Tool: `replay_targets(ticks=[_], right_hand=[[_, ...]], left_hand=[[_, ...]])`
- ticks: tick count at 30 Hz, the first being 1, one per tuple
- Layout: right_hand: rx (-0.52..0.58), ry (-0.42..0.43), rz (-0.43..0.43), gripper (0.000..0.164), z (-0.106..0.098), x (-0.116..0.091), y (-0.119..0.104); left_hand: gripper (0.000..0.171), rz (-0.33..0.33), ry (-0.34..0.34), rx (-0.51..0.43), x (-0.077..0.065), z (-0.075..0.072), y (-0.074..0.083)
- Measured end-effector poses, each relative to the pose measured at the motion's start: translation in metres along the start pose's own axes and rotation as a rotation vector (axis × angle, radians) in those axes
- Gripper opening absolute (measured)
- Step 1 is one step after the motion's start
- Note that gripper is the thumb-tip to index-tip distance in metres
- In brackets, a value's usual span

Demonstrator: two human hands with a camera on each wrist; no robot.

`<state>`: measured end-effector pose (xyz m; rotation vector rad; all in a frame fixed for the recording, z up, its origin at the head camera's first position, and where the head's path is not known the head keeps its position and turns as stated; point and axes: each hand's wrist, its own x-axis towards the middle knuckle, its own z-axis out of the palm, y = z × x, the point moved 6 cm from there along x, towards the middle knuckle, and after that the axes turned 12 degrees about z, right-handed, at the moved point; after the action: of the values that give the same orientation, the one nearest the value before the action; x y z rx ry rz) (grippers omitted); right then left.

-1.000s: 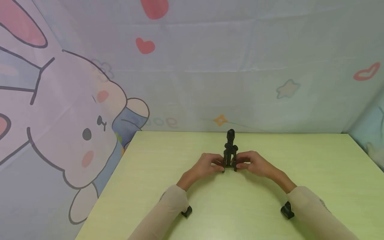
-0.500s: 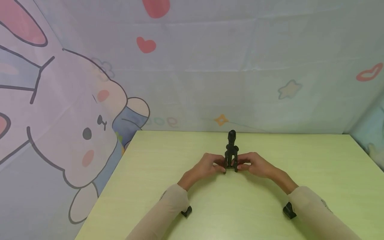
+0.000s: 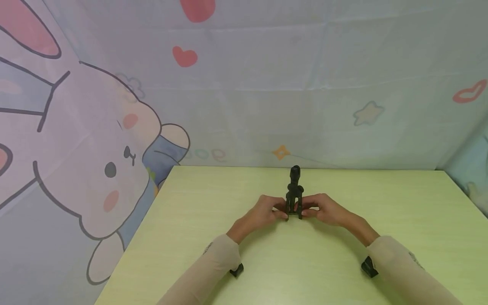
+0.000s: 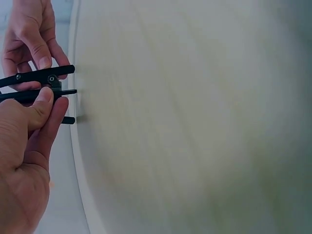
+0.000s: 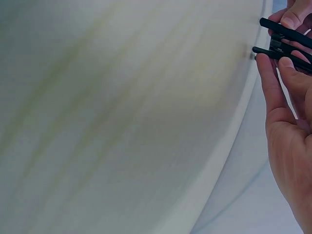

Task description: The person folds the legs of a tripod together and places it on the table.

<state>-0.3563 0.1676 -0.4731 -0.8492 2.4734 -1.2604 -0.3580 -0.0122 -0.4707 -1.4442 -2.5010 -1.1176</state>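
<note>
A small black tripod stands upright near the far side of the table, legs downward and a rounded head on top. My left hand pinches its left leg between thumb and fingers. From the other side, my right hand pinches the right leg. The left wrist view shows the tripod's legs side by side, with a small hinged brace between them. In the right wrist view the leg tips point towards the table, and part of the tripod runs out of frame.
The pale yellow-green table ends at a cloth backdrop just behind the tripod. A printed rabbit covers the cloth at left. Black wrist mounts sit under both sleeves, close to the tabletop.
The tripod's two front legs stand slightly closer together than a second ago. Both hands keep their hold, and the tripod appears shifted a little to the right.
</note>
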Motion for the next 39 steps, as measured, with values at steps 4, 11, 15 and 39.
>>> replay_targets(ticks=[4,11,15,39], right_hand=[[-0.008,-0.008,0.006,0.021,-0.001,-0.001,-0.001],[-0.013,-0.004,-0.03,0.02,0.001,-0.003,-0.004],[0.012,-0.007,-0.051,0.023,0.003,-0.004,-0.005],[-0.127,0.085,-0.195,0.016,0.006,-0.006,-0.02]], left_hand=[[0.014,-0.02,-0.012,0.013,0.0,0.0,0.002],[0.012,-0.043,-0.01,-0.008,-0.001,0.0,0.006],[0.01,-0.052,-0.013,-0.004,-0.001,0.001,0.007],[0.01,-0.026,-0.079,0.094,0.006,0.005,0.017]])
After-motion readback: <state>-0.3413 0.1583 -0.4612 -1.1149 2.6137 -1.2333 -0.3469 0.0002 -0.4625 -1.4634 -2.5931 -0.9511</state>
